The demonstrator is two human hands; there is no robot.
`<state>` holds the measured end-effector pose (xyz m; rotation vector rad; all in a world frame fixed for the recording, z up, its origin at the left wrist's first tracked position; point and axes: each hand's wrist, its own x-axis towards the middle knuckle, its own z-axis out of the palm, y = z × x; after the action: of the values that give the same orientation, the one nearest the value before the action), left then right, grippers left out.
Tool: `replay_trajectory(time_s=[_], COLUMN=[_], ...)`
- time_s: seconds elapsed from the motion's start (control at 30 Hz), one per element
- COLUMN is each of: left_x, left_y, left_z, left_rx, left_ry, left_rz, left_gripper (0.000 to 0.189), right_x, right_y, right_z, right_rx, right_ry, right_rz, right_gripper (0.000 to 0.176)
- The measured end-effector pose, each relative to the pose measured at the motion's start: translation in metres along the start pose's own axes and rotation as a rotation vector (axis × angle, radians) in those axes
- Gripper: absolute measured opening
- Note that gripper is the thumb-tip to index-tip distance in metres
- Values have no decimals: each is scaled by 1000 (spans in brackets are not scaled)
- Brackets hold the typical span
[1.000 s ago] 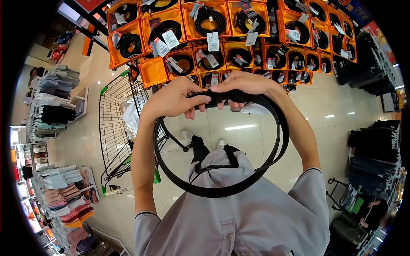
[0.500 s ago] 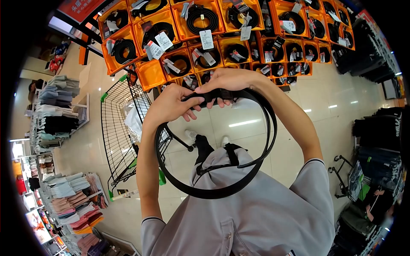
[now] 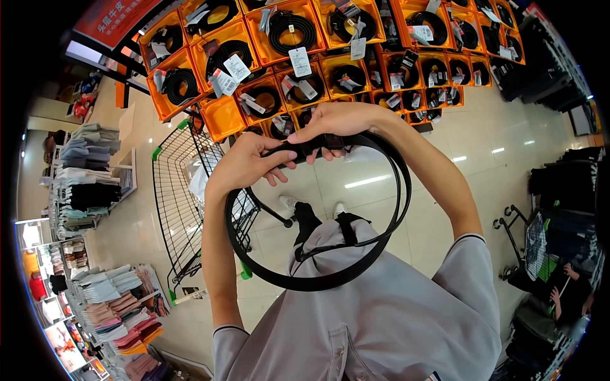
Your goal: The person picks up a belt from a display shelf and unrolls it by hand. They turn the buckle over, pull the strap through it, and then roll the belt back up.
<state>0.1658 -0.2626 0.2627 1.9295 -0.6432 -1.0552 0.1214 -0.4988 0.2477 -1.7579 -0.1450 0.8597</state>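
Both hands hold one black belt (image 3: 305, 281), which hangs in a wide loop in front of my shirt. My left hand (image 3: 250, 164) pinches the strap between thumb and fingers at the loop's upper left. Close beside it, my right hand (image 3: 335, 127) grips the belt near its dark buckle, thumb pointing left, fingertips showing below the strap. The buckle is partly hidden by the fingers. Just beyond my hands stands a display of orange boxes (image 3: 223, 116), most with a coiled, tagged black belt (image 3: 292, 30) inside.
A wire shopping cart (image 3: 184, 209) with a white plastic bag stands at left. Folded clothes (image 3: 108, 305) lie on shelves further left. At right are hanging dark clothes (image 3: 559, 190), another cart (image 3: 535, 244) and a person's hands (image 3: 565, 289). A red sign (image 3: 114, 22) is at upper left.
My left hand has shifted slightly left with its part of the belt, and the loop looks a little wider. The view has turned slightly; both hands keep their grip.
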Motion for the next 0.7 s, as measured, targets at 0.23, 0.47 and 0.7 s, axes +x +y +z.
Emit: replay_trajectory(time_s=[0.23,0.47,0.7], left_x=[-1,-7,-23], left_y=[2,1,1], left_z=[-1,2,3], left_rx=[58,156,145], left_ry=[6,62,54], left_rz=[15,87,38], left_gripper=[27,28,35], right_x=[1,0,-9], right_y=[4,10,7], right_z=[1,3,9], right_rx=[39,61,39], right_ry=[6,4,19], right_rz=[-31,-111,-85], right_gripper=[54,56,53])
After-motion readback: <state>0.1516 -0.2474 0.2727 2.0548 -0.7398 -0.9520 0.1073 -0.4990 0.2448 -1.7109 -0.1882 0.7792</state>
